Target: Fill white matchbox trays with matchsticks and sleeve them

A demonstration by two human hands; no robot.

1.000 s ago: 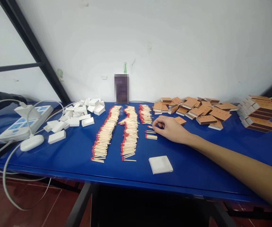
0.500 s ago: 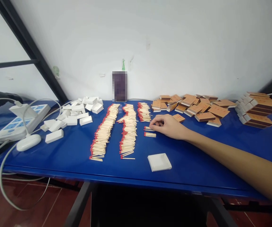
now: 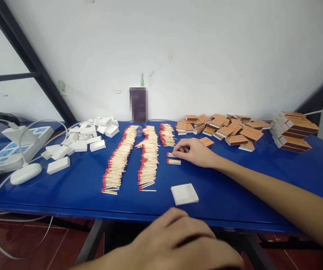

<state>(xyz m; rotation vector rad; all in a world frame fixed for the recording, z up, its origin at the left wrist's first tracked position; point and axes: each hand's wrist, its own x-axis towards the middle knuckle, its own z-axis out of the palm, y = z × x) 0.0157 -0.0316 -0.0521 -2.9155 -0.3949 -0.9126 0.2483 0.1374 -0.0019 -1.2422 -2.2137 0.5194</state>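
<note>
My right hand (image 3: pixel 193 152) rests on the blue table, its thumb and bent fingers pinched at the stick ends of a small group of matches (image 3: pixel 169 154). Just below lies another short row of matches (image 3: pixel 174 161). Near the table's front edge is a white matchbox tray (image 3: pixel 184 194). My left hand (image 3: pixel 184 240) is in the foreground, below that tray; it is blurred, its fingers bent and their tips hidden. Red-tipped matches lie in a long left row (image 3: pixel 119 161), a middle row (image 3: pixel 148 157) and a shorter right row (image 3: pixel 167 135).
White matchbox trays (image 3: pixel 88 130) are heaped at the back left, beside a power strip (image 3: pixel 18 148) with cables. Orange matchbox sleeves (image 3: pixel 219 120) lie piled at the back right. Filled-looking matchboxes (image 3: pixel 296 131) are stacked farther right. A blurred-out dark rectangle (image 3: pixel 139 105) leans on the wall.
My left hand has come into view from below. My right hand's fingers now cover more of the upper small group of matches. The whole view has shifted slightly.
</note>
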